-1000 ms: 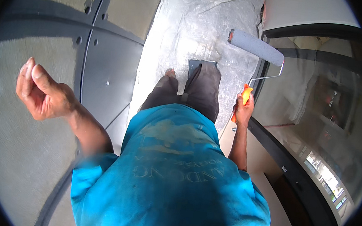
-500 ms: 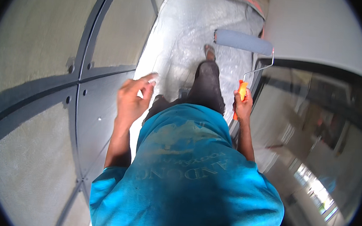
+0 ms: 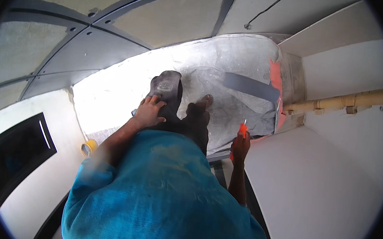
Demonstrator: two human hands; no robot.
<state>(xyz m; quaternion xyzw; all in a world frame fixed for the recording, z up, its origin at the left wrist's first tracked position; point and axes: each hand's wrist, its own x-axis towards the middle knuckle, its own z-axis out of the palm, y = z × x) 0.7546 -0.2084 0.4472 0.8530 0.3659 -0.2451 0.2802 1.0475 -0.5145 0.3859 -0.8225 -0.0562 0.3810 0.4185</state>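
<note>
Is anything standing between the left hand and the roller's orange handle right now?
Yes, as seen from above: the right trouser leg lies across the line from the left hand, which is on the left trouser leg, to the orange handle. The right hand grips that handle.

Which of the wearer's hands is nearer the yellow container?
Left. The left hand rests on the dark trouser leg, above and right of the yellow container in the picture; the right hand, gripping the orange handle, is much farther right.
</note>
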